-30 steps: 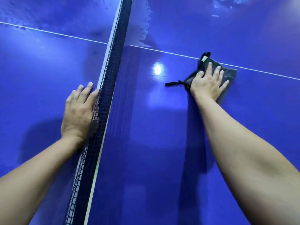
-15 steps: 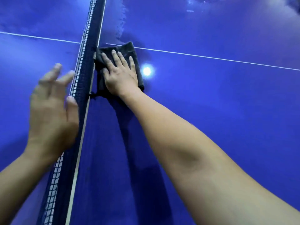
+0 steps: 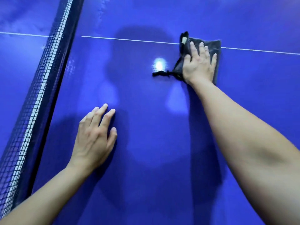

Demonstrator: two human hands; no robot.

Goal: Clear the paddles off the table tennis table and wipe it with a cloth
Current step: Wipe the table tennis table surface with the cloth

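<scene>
A dark grey cloth (image 3: 215, 47) with a tag and a loose black string lies on the blue table tennis table (image 3: 146, 127), over the white centre line. My right hand (image 3: 198, 64) presses flat on the cloth with fingers spread. Nearer to me, my left hand (image 3: 95, 137) rests palm down on the bare table surface, fingers straight, to the right of the net. No paddle is in view.
The dark net (image 3: 40, 88) with its white top band runs along the left from near to far. A white line (image 3: 129, 40) crosses the table far from me. A lamp's reflection (image 3: 159, 64) glares beside the cloth.
My right hand has slid the cloth from beside the net to the right along the white line. My left hand has come off the net side and now lies on the table right of the net.
</scene>
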